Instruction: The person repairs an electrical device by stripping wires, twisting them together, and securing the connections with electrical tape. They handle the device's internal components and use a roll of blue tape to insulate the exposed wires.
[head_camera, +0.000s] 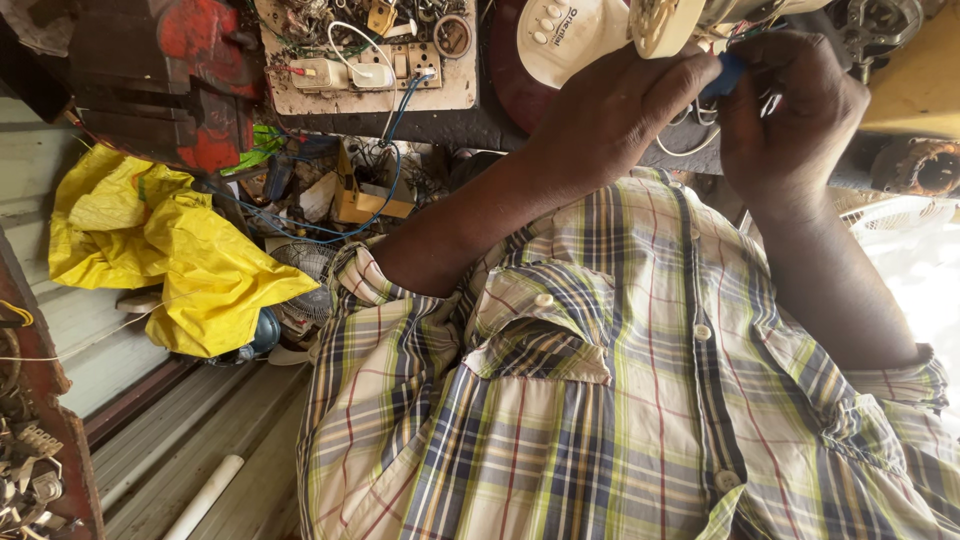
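My left hand (610, 110) is raised in front of my plaid shirt (620, 400), fingers closed around a cream round fan part (660, 25); its forefinger tip touches a small blue handle (725, 75). My right hand (790, 110) is curled around that blue handle, with thin white wires (690, 125) hanging below it. How the blue handle ends is hidden inside the fist. Just behind the hands lies a white fan base with push buttons (565, 35).
A board with sockets and plugs (365, 70) lies at the top, a blue cable (390, 180) trailing from it. A red metal machine (190, 80), crumpled yellow plastic sheet (170, 250), small fan grille (305, 265), white pipe (205, 495) and metal scraps (30, 470) are to the left. A rusty motor (920, 165) sits at the right.
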